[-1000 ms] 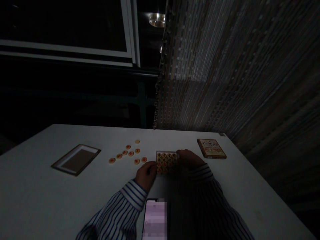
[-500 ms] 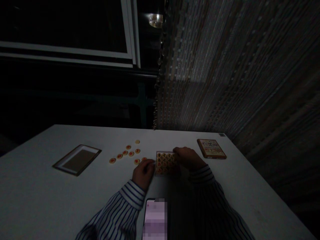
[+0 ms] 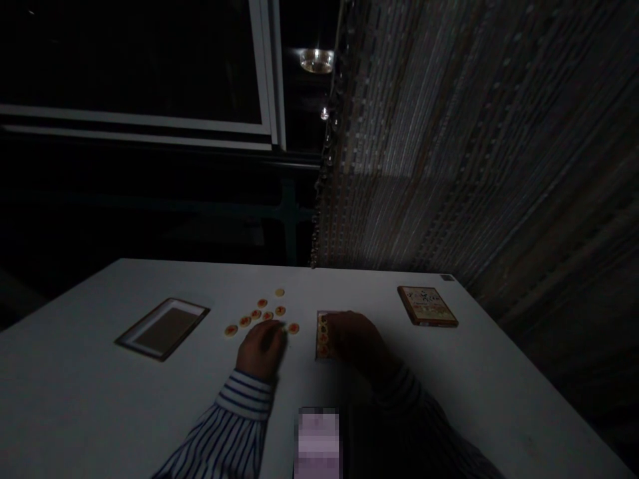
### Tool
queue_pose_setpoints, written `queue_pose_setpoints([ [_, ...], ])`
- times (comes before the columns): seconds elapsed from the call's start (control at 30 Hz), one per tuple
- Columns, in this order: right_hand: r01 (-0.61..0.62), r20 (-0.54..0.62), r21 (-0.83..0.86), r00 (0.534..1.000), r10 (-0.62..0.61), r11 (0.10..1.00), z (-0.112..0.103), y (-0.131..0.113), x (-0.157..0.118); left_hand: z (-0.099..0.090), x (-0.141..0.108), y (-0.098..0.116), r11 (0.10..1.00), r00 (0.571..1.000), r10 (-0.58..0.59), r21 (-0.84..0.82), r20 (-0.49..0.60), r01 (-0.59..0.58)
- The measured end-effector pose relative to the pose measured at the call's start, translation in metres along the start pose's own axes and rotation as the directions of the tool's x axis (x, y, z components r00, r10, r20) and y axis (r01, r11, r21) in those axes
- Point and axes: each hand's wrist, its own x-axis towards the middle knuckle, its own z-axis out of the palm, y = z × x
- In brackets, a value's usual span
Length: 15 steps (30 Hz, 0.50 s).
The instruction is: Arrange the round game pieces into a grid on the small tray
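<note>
Several round Chinese chess pieces with red characters lie loosely on the white table, and one near the back shows a plain face. Among the nearest of them is my left hand, its thumb and fingers pinched on a chess piece that is mostly hidden. Another piece lies just right of those fingertips. My right hand is bent down over a small tray of chess pieces in rows. It covers most of the tray, and what its dark, closed fingers hold is hidden.
An open shallow box part with a pale inside lies at the left. A flat printed box is at the right. A phone with a blurred screen lies in front. Beyond the table hangs a string curtain.
My left hand has moved left from the tray to the loose pieces. My right hand has shifted left from the tray's right edge across its top. The view has tilted slightly.
</note>
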Motion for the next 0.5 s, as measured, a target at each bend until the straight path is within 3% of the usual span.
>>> queue_pose_setpoints([
  [0.1, 0.003, -0.109, 0.0, 0.994, -0.003, 1.0, 0.019, -0.005, -0.008, 0.003, -0.002, -0.009, 0.998, 1.0, 0.011, 0.064, -0.014, -0.01],
  [0.2, 0.085, -0.28, 0.045, 0.958, -0.069, 0.995, 0.042, -0.01, -0.016, 0.006, -0.002, -0.018, 0.991, 0.997, 0.041, 0.121, 0.068, -0.049],
  [0.27, 0.066, -0.346, 0.053, 0.937, -0.044, 0.996, 0.054, -0.014, -0.021, 0.007, -0.001, -0.024, 0.987, 0.991, 0.051, 0.146, 0.124, -0.069],
  [0.4, 0.087, -0.383, 0.038, 0.921, -0.066, 0.995, 0.063, -0.02, -0.026, 0.009, -0.001, -0.029, 0.978, 0.984, 0.046, 0.192, 0.174, -0.08],
  [0.5, 0.107, -0.394, 0.014, 0.914, -0.093, 0.994, 0.065, -0.02, -0.027, 0.011, -0.004, -0.026, 0.969, 0.99, 0.04, 0.238, 0.135, -0.072],
])
